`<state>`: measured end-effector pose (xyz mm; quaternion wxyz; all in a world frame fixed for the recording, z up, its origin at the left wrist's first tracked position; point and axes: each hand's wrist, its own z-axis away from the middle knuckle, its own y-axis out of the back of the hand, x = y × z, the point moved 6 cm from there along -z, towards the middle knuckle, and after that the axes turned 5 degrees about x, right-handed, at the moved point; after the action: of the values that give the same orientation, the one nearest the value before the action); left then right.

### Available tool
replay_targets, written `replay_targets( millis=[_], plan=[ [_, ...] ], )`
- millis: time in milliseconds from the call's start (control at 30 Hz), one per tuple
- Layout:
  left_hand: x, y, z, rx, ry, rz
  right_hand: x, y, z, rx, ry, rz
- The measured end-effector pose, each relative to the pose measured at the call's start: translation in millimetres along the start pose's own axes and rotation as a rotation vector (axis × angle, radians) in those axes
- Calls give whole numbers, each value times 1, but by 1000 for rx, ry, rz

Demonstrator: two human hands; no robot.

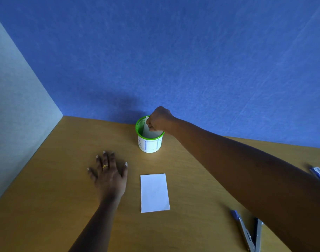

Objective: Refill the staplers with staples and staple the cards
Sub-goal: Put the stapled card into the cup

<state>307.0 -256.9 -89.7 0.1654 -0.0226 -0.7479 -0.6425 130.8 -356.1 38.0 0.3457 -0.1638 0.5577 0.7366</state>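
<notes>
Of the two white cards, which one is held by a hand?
The card standing in the green-rimmed cup: the right hand pinches its top. The other card lies flat on the table, untouched.

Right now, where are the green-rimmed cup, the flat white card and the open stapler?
green-rimmed cup (pixel 149 145): head view, white front wall.
flat white card (pixel 154 192): head view, its middle.
open stapler (pixel 244 231): head view, left metal arm.

- Below the fingers (pixel 149 126) of the right hand (pixel 160 119), the lower part of the card (pixel 148 130) is hidden inside the cup (pixel 149 145).
- Well apart from those fingers, the open stapler (pixel 249 233) is cut by the bottom edge.
</notes>
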Motion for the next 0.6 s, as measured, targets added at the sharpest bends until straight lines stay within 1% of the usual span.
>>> replay_targets(
  millis=[33, 133, 267, 333, 400, 467, 600],
  plan=[
    [0, 3, 0, 45, -6, -9, 0, 2, -1, 41, 17, 46],
    [1, 0, -3, 56, -22, -8, -3, 9, 5, 162, 75, 135],
    [1, 0, -2, 43, -21, -2, -9, 11, 23, 148, 159, 113],
    [0, 1, -2, 30, -18, -2, -13, 15, 32, 185, 232, 109],
    [2, 2, -1, 38, -26, 1, -14, 16, 37, 216, 290, 171],
    [2, 3, -1, 38, -19, 10, -12, 16, 39, 238, 312, 254],
    [2, 5, 3, 2, -12, -9, 1, 18, 49, 253, 329, 192]
  ],
)
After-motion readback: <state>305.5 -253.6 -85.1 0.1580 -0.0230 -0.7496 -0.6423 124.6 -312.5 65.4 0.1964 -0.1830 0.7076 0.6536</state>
